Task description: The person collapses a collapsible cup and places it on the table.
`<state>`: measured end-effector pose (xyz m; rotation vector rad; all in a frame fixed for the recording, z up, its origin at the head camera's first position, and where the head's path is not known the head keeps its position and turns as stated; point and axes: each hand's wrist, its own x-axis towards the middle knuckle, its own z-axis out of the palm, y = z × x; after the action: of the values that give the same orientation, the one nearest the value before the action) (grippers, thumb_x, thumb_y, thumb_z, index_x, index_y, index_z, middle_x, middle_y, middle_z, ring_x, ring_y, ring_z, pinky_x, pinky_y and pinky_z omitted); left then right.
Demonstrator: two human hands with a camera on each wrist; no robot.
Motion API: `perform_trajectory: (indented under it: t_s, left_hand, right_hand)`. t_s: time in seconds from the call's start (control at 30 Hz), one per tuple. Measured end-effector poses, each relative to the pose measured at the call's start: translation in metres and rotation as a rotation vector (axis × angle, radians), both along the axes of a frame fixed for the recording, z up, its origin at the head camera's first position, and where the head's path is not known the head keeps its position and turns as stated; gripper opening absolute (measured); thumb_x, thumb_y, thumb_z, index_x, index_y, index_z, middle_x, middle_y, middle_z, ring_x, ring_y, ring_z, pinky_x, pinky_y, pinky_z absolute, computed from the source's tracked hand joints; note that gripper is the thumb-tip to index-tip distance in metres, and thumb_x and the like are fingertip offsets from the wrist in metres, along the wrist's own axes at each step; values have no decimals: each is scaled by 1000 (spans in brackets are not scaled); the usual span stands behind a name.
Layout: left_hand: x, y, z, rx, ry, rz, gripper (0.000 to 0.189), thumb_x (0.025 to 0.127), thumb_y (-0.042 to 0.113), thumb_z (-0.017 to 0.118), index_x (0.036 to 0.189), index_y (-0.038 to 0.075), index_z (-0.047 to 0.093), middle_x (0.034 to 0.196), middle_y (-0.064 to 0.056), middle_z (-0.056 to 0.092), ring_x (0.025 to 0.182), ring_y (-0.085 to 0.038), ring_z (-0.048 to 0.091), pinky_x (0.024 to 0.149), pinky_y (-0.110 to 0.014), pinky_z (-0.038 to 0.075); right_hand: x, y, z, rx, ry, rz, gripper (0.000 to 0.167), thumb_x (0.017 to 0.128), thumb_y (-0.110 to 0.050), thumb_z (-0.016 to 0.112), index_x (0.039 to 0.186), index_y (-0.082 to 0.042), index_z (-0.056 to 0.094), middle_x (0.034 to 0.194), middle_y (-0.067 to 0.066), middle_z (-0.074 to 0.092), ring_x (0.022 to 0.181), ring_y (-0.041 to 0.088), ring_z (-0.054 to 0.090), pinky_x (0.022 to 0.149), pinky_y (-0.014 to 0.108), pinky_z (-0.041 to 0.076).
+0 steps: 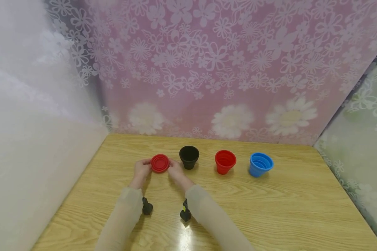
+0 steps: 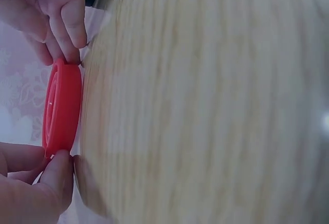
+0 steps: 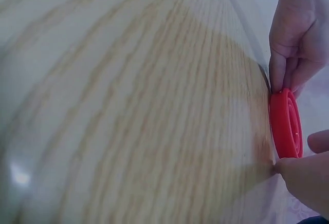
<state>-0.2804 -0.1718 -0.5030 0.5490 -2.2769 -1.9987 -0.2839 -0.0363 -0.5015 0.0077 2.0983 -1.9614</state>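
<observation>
A red collapsible cup, folded flat into a disc, is between both hands at the left of the table. At its left edge my left hand pinches the rim between thumb and fingers, as the left wrist view shows. My right hand touches the opposite edge with extended fingertips. In the right wrist view the disc stands close to the tabletop; whether it rests on it I cannot tell. Just right of my right hand is an expanded black cup.
Further right stand an expanded red cup and an expanded blue cup, mouths up. The wooden table meets a pink floral curtain at the back. Pale sheets hang at both sides.
</observation>
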Motion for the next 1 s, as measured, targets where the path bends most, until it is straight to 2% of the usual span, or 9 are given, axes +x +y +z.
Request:
perform_trajectory:
  t_s: [0.17,0.3,0.53,0.67,0.8,0.87,0.9,1.0]
  left_hand:
    - [0,-1,1,-9,-21,-8,33,82,-13,41,115,-16,48,114,-30,49,92,-24,52,71,-22,46]
    - [0,-1,1,1,-39,-21,33,85,-11,42,117,-15,46,117,-29,47,100,-28,50,83,-32,45]
    - [2,-2,2,14,-27,-30,33,85,-9,44,117,-16,45,117,-30,46,99,-28,50,84,-33,44]
    - [3,-8,0,0,-10,-41,34,84,-8,45,116,-17,45,116,-31,46,98,-27,50,83,-33,44]
    - [7,-12,3,-19,8,-50,35,85,-5,44,119,-15,43,120,-30,44,105,-31,47,87,-36,41]
    - [9,-11,8,-35,29,-49,35,86,-3,45,120,-13,44,121,-28,44,108,-32,45,89,-37,39]
    - [11,-10,10,-45,45,-47,35,86,-2,47,119,-12,46,120,-27,46,109,-32,45,90,-38,39]
    - [15,-5,16,-88,97,-47,32,86,0,51,116,-10,51,117,-26,50,109,-31,46,89,-39,40]
  right_hand:
    - [-3,1,-3,-45,-19,-1,46,86,2,47,129,9,36,132,22,37,122,31,33,98,39,30]
    - [-3,3,-4,-76,-49,-11,46,89,-9,49,129,8,36,132,20,38,122,31,33,98,40,29]
    - [-1,7,-4,-92,-55,13,49,90,-14,49,131,7,33,134,20,34,123,30,31,99,40,28]
    - [4,14,0,-78,-8,62,49,91,-13,47,132,8,31,136,21,32,124,31,29,100,41,27]
    - [21,25,24,16,115,146,46,92,-12,44,130,12,32,133,25,34,122,35,31,99,43,28]
    - [25,32,29,92,192,174,44,92,-12,45,128,11,36,130,24,39,120,34,36,97,41,31]
    - [25,35,31,129,225,182,43,92,-12,45,127,11,38,128,23,41,118,33,38,96,41,32]
    - [20,41,21,175,271,198,40,93,-15,45,127,6,42,126,18,46,117,29,41,95,39,34]
